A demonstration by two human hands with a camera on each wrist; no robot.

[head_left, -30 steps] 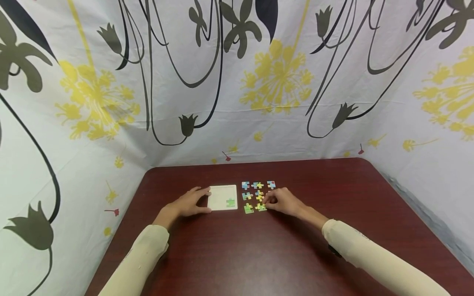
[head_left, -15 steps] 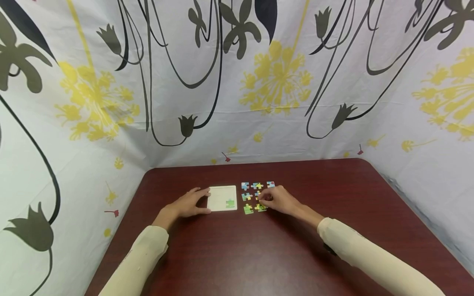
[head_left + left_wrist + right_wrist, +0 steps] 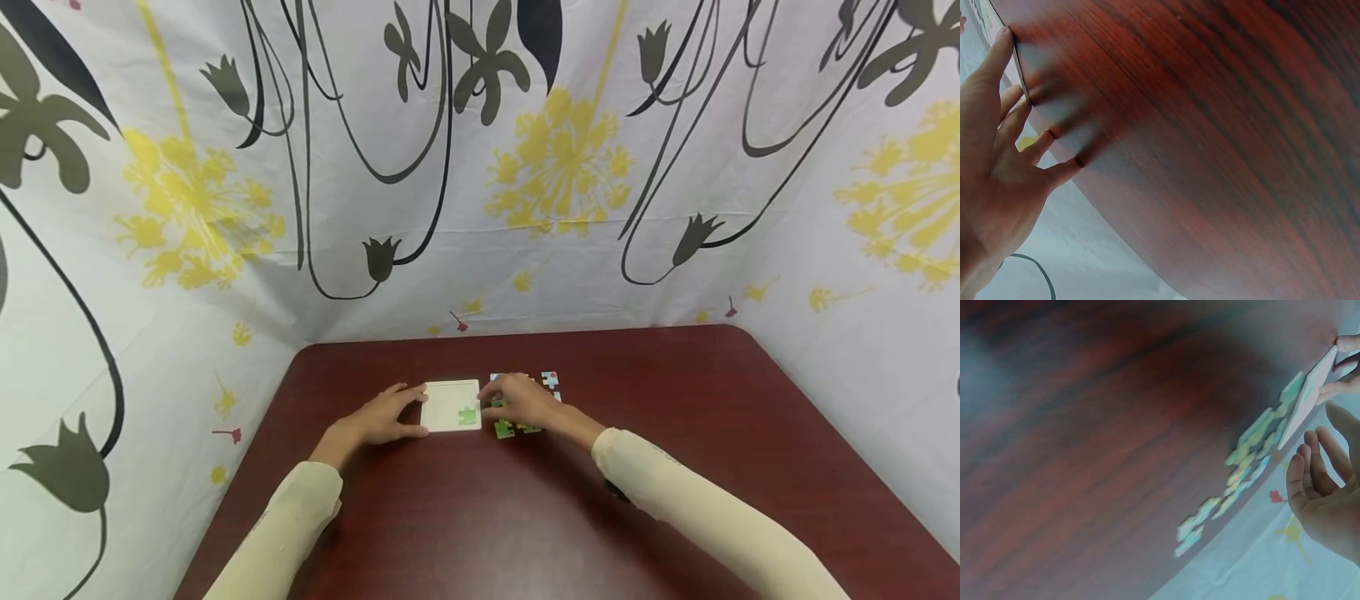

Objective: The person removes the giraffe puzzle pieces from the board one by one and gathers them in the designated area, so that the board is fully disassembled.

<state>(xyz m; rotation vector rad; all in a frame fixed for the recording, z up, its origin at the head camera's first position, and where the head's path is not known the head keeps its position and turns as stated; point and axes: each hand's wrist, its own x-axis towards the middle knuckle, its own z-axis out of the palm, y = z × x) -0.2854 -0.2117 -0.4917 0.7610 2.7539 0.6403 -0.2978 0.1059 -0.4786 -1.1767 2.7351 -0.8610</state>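
Since the earlier frame the right hand [image 3: 522, 402] has been carried leftward across the loose puzzle pieces [image 3: 550, 379] toward the white puzzle tray [image 3: 447, 406]. The tray, on the bench [image 3: 675, 467], is steadied at its left edge by the left hand [image 3: 382, 414], fingers [image 3: 1004, 53] spread straight. Whether a piece is pinched in the right fingers [image 3: 1310, 469] cannot be told. Loose pieces just right of the tray could be scattered by the passing palm.

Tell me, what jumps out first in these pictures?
The huge white curtain with yellow flowers and black vines fills the back. On the dark red wooden table, the left hand steadies a white square puzzle tray, while the right hand hovers over colourful jigsaw pieces beside it.
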